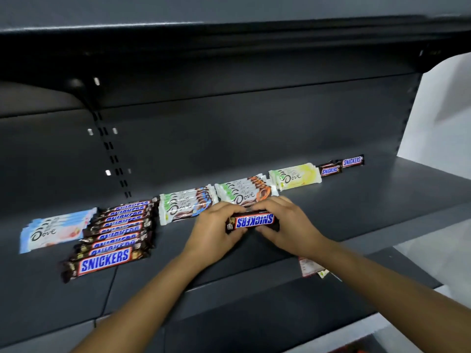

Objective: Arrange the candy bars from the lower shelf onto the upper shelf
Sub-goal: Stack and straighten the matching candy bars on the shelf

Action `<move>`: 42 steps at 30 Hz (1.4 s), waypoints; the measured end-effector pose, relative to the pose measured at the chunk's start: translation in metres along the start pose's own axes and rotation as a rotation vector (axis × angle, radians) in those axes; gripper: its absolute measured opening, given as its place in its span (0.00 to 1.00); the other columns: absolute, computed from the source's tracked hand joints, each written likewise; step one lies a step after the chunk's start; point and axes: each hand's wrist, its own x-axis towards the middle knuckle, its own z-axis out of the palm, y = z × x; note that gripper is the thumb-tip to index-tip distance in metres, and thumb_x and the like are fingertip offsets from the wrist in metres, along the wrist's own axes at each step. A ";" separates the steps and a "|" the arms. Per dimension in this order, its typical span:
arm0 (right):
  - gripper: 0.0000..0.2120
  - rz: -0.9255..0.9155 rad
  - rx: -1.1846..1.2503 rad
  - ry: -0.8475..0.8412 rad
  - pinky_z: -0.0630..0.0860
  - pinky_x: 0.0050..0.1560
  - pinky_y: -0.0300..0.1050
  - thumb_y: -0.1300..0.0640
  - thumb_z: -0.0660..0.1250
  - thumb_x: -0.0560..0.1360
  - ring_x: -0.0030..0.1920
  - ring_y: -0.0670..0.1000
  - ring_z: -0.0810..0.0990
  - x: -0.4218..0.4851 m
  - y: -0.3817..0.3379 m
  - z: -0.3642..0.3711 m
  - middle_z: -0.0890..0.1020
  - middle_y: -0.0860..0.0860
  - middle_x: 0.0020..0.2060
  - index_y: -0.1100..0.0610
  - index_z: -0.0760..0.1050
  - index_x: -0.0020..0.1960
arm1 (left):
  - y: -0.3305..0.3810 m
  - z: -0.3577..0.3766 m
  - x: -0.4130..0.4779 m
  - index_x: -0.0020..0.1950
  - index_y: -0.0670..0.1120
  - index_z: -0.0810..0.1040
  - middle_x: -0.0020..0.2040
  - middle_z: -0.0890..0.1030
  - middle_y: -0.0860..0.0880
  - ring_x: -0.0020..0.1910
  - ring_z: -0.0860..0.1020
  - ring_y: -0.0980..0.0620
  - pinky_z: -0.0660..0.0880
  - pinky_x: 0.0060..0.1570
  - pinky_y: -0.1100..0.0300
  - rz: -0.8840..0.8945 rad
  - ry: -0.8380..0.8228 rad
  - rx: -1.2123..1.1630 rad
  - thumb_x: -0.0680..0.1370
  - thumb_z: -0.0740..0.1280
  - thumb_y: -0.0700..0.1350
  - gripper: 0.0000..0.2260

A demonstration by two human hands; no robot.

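Both hands hold one Snickers bar (253,221) upside down just above the upper shelf (356,200). My left hand (216,230) grips its left end and my right hand (283,222) grips its right end. At the left lies a stepped row of several Snickers bars (112,240). Dove bars sit along the back: a pale blue stack (53,230), a blue-brown stack (186,203), an orange stack (242,192) and a yellow one (295,177). Two more Snickers bars (341,165) lie far right.
A dark shelf board (229,34) hangs overhead. The slotted upright (112,154) runs down the back panel at the left. Under my right forearm a red and white packet (309,267) shows on the lower shelf (280,314). A white wall (446,110) is at the right.
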 end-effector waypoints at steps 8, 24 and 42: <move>0.19 0.007 -0.104 -0.028 0.71 0.56 0.46 0.52 0.72 0.69 0.54 0.49 0.72 -0.002 0.086 -0.054 0.78 0.47 0.52 0.52 0.75 0.59 | 0.042 0.073 0.070 0.53 0.49 0.81 0.47 0.82 0.53 0.44 0.77 0.61 0.68 0.46 0.77 -0.042 0.005 -0.043 0.67 0.76 0.42 0.16; 0.09 0.792 1.139 0.072 0.77 0.39 0.41 0.60 0.65 0.77 0.39 0.48 0.81 0.009 0.176 -0.110 0.82 0.54 0.43 0.57 0.70 0.56 | 0.121 0.183 0.156 0.44 0.46 0.76 0.44 0.72 0.54 0.42 0.71 0.67 0.65 0.42 0.78 -0.169 0.195 -0.098 0.66 0.74 0.35 0.12; 0.17 0.266 -0.569 -0.128 0.69 0.50 0.49 0.66 0.62 0.71 0.57 0.55 0.67 0.047 0.356 -0.125 0.75 0.52 0.55 0.55 0.72 0.59 | 0.094 0.205 0.147 0.50 0.50 0.78 0.47 0.77 0.59 0.47 0.73 0.63 0.66 0.49 0.78 -0.127 0.033 -0.010 0.72 0.69 0.44 0.08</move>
